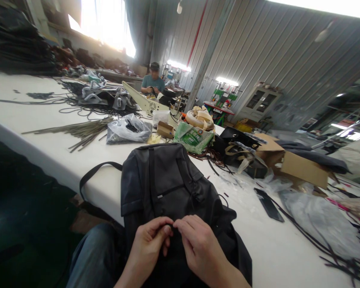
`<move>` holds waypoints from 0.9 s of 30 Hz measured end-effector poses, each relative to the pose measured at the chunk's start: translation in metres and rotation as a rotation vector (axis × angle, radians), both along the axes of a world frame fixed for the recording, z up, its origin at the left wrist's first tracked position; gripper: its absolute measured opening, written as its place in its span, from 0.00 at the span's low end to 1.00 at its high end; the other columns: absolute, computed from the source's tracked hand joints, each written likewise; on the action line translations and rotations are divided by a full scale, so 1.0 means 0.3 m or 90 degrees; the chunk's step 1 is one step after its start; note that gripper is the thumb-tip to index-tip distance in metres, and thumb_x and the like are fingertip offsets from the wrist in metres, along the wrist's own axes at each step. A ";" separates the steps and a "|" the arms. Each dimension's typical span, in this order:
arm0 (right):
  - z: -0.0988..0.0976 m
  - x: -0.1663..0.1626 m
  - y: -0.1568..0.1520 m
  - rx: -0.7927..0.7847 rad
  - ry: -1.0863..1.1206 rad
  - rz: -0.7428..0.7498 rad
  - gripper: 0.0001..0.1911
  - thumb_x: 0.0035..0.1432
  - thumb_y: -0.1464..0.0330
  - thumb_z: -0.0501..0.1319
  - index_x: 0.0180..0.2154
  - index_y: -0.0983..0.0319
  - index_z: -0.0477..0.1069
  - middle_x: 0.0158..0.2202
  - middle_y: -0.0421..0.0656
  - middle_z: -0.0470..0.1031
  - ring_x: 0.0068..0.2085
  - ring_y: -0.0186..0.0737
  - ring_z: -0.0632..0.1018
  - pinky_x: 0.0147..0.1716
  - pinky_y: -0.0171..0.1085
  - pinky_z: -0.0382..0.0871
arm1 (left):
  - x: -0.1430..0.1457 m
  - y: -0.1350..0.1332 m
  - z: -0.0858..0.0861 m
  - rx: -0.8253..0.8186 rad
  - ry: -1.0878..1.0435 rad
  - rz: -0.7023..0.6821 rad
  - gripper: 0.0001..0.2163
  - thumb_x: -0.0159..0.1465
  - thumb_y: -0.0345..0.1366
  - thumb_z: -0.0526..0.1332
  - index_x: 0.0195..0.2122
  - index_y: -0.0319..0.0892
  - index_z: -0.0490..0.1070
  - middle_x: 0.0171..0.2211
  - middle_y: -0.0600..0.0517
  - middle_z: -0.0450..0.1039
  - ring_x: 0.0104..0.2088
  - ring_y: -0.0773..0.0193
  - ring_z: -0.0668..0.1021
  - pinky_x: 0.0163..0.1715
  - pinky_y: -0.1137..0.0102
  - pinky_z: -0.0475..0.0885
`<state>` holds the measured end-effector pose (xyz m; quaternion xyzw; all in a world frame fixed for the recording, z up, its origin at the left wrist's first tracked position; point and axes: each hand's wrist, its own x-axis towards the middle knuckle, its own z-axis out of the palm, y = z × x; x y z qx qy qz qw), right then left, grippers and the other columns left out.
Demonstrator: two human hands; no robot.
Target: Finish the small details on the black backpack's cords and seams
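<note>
A black backpack (168, 172) lies on the white table and over its near edge, with a zipper and dark straps on its upper face. One strap (99, 170) loops out past its left side. My left hand (151, 240) is above the lower part of the bag, thumb and forefinger pinched on something small and dark. Close against it, my right hand (196, 238) has its fingertips pressed together, almost touching the left fingertips. What the fingers hold blends into the black fabric and cannot be made out.
On the white table (102, 196) lie a bundle of thin strips (75, 132), a plastic bag (129, 129), a green box (193, 136) with rolls, a phone (268, 205) and an opened cardboard box (303, 164). A person (153, 82) sits at the far side.
</note>
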<state>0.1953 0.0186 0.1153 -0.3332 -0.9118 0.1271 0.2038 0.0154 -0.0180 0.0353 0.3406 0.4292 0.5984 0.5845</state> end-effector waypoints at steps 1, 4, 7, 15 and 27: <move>-0.006 -0.001 -0.003 -0.001 0.012 0.000 0.17 0.70 0.83 0.52 0.47 0.58 0.72 0.40 0.45 0.79 0.40 0.46 0.78 0.40 0.45 0.72 | 0.001 0.000 0.000 -0.004 -0.007 0.003 0.29 0.60 0.63 0.78 0.42 0.39 0.88 0.26 0.51 0.77 0.20 0.69 0.73 0.18 0.75 0.70; -0.031 -0.002 -0.008 -0.001 0.059 -0.005 0.18 0.71 0.83 0.52 0.50 0.58 0.73 0.41 0.45 0.81 0.41 0.46 0.79 0.41 0.45 0.73 | 0.005 0.000 -0.001 -0.017 -0.026 0.006 0.28 0.58 0.63 0.79 0.42 0.39 0.88 0.26 0.51 0.77 0.19 0.70 0.73 0.18 0.76 0.69; -0.056 -0.002 -0.007 0.003 0.097 -0.009 0.18 0.74 0.82 0.52 0.52 0.57 0.73 0.42 0.45 0.82 0.42 0.46 0.80 0.42 0.45 0.75 | 0.011 0.001 -0.003 -0.026 -0.038 0.013 0.28 0.58 0.62 0.80 0.43 0.39 0.88 0.27 0.51 0.78 0.21 0.69 0.74 0.18 0.76 0.70; -0.037 0.015 -0.008 -0.020 0.212 -0.027 0.15 0.77 0.77 0.55 0.53 0.56 0.77 0.42 0.44 0.83 0.41 0.41 0.84 0.42 0.39 0.80 | 0.062 -0.002 0.022 -0.030 -0.088 0.027 0.27 0.60 0.58 0.81 0.48 0.39 0.87 0.29 0.50 0.79 0.23 0.67 0.75 0.17 0.76 0.69; 0.010 0.065 -0.032 -0.005 0.285 -0.033 0.16 0.75 0.78 0.59 0.55 0.55 0.78 0.45 0.43 0.86 0.45 0.37 0.85 0.45 0.33 0.81 | 0.164 -0.052 0.077 -0.046 -0.101 0.169 0.21 0.57 0.53 0.84 0.43 0.42 0.89 0.30 0.50 0.83 0.23 0.71 0.72 0.23 0.78 0.68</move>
